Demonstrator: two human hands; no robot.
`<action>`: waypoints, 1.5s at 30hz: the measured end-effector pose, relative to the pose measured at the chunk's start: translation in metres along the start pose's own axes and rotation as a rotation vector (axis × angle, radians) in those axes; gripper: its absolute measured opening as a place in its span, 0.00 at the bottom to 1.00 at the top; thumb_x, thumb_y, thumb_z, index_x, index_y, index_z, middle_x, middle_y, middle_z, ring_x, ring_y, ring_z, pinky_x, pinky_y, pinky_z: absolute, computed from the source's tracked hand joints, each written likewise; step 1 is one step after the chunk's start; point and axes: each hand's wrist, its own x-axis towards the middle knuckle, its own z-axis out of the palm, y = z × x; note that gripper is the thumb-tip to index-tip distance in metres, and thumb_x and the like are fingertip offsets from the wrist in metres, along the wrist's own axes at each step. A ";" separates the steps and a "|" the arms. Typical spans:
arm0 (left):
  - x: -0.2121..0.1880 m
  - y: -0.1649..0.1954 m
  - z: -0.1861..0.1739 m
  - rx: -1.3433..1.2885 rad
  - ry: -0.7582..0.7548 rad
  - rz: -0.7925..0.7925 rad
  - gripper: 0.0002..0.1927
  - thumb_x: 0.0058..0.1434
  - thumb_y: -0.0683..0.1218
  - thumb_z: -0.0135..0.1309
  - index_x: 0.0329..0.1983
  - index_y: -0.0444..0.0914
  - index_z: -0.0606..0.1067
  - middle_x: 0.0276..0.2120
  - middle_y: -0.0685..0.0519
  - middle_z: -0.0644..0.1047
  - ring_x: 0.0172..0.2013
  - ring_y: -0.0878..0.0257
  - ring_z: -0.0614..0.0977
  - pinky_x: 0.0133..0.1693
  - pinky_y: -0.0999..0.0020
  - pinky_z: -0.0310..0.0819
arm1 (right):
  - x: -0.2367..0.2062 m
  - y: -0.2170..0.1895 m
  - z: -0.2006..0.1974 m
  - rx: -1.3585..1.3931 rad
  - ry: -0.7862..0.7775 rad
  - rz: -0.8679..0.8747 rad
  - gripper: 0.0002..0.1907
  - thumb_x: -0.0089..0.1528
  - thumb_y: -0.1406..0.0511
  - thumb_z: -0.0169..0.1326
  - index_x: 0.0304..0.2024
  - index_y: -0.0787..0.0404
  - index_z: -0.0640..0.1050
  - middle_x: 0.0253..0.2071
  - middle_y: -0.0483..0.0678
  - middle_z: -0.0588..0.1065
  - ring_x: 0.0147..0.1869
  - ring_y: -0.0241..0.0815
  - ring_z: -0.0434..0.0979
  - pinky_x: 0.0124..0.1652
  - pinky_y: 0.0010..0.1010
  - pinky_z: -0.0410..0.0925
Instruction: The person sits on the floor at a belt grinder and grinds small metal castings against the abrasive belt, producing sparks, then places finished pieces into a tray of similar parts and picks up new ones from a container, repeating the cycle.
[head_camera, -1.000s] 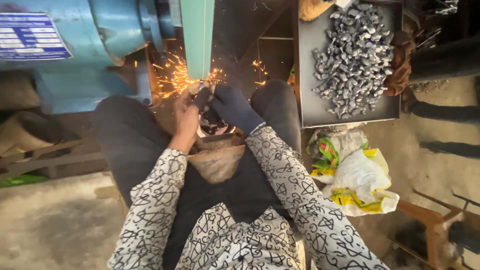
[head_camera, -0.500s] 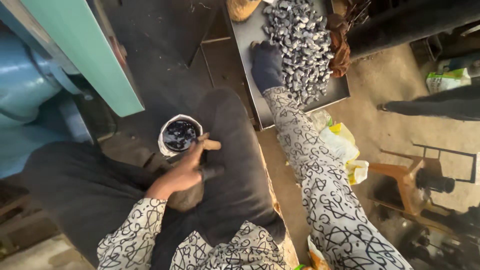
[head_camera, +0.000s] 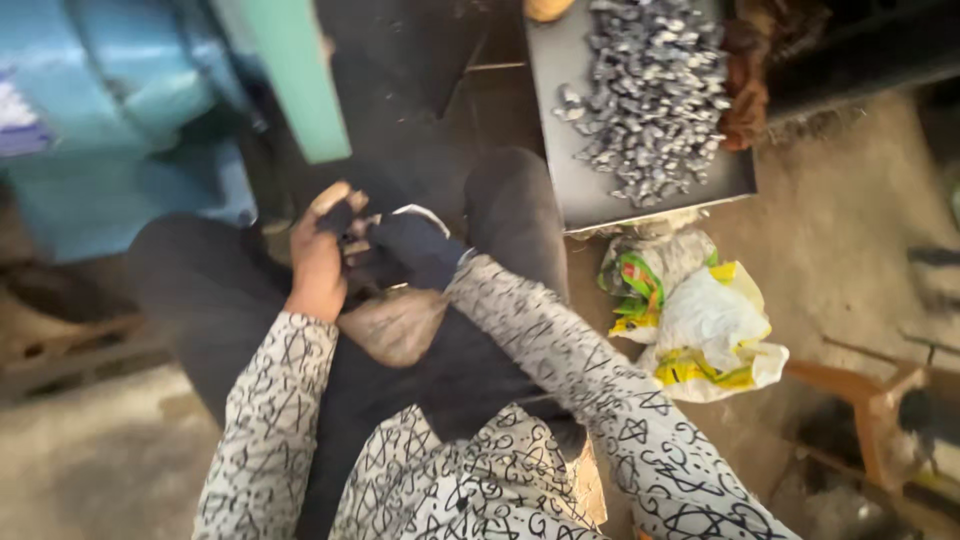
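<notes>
I see my bare left hand (head_camera: 318, 250) and dark-gloved right hand (head_camera: 415, 250) meeting over my lap, fingers pinching a small dark piece (head_camera: 352, 235); its orientation is too blurred to tell.

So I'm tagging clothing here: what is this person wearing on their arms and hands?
Both arms wear long white sleeves covered in a black scribble-like pattern. The right hand wears a dark glove; the left hand is bare apart from dark covers on its fingertips.
</notes>
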 end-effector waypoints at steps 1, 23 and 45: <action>-0.004 0.003 -0.004 0.047 0.027 -0.041 0.16 0.68 0.42 0.49 0.58 0.40 0.76 0.43 0.50 0.83 0.35 0.62 0.81 0.32 0.66 0.76 | -0.003 -0.001 -0.001 0.116 -0.054 0.111 0.08 0.69 0.65 0.53 0.44 0.64 0.77 0.34 0.46 0.77 0.38 0.39 0.78 0.40 0.35 0.74; 0.008 0.036 0.012 -0.251 -0.273 -0.125 0.13 0.70 0.47 0.48 0.55 0.39 0.75 0.43 0.56 0.78 0.36 0.66 0.80 0.34 0.67 0.77 | 0.038 -0.029 0.015 0.376 -0.176 0.078 0.12 0.71 0.56 0.52 0.37 0.55 0.73 0.24 0.40 0.69 0.21 0.33 0.68 0.21 0.23 0.63; 0.004 -0.006 0.025 0.036 -0.264 0.300 0.24 0.71 0.39 0.48 0.71 0.35 0.65 0.59 0.54 0.75 0.58 0.67 0.74 0.61 0.73 0.66 | 0.025 -0.048 0.029 -0.783 0.608 -0.544 0.15 0.70 0.58 0.50 0.44 0.62 0.80 0.32 0.42 0.80 0.35 0.28 0.77 0.36 0.24 0.70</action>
